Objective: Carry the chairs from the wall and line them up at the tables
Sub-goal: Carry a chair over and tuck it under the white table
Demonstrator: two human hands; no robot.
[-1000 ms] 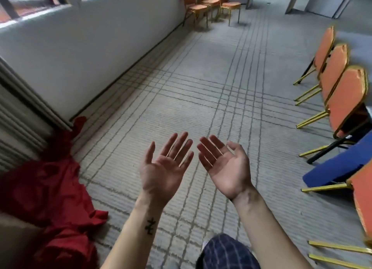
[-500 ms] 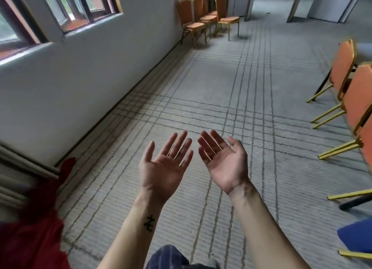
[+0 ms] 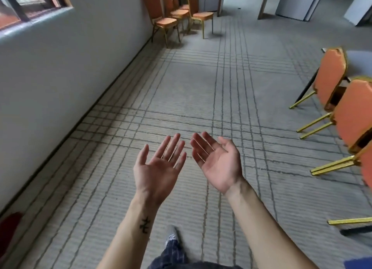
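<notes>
My left hand [image 3: 160,168] and my right hand [image 3: 218,164] are held out in front of me, palms up, fingers straight, holding nothing. Far ahead, three orange chairs with gold frames [image 3: 177,15] stand against the wall at the top of the view. On the right, a row of orange chairs [image 3: 334,81] stands with backs toward me at a grey table [image 3: 360,61]. Both hands are well apart from every chair.
A grey wall with a window [image 3: 26,5] runs along the left. Grey striped carpet [image 3: 201,87] stretches ahead between wall and chair row. Red cloth [image 3: 8,226] lies at the lower left edge. Grey panels [image 3: 293,1] stand at the far end.
The view has advanced down the room: the chairs at the wall are closer, the red cloth has slid almost out of view. Both hands keep the same open, palms-up pose.
</notes>
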